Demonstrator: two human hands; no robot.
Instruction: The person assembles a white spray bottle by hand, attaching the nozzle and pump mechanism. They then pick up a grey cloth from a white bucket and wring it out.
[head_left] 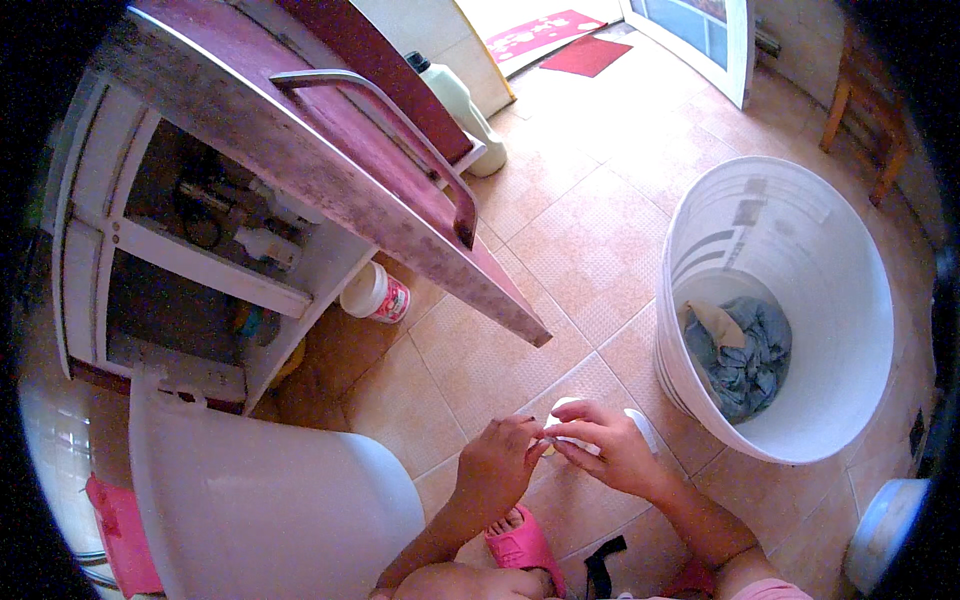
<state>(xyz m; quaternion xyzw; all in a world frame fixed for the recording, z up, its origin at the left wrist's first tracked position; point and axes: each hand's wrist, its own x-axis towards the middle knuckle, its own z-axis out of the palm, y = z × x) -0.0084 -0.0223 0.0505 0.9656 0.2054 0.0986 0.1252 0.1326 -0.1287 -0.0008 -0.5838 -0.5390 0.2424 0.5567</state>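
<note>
My left hand [498, 465] and my right hand [615, 450] meet above the tiled floor, fingertips pinched close together. Between them is a small whitish thing [560, 440], mostly covered by the fingers, so its kind does not show. A white rounded edge [642, 430] peeks out beyond my right hand, and a pale yellowish patch shows behind the fingertips; I cannot tell what either belongs to. Below my left hand, a pink slipper [522, 548] is on my foot. A black strap [603, 566] lies on the floor near my right forearm.
Dark cloth lies inside a tall white bucket [875, 330] at right. A cabinet door [400, 200] juts out at upper left, near a pale jug [460, 105] and a small tub [375, 294]. A large white plastic container [280, 500] stands at lower left, a blue-white one [885, 535] at lower right.
</note>
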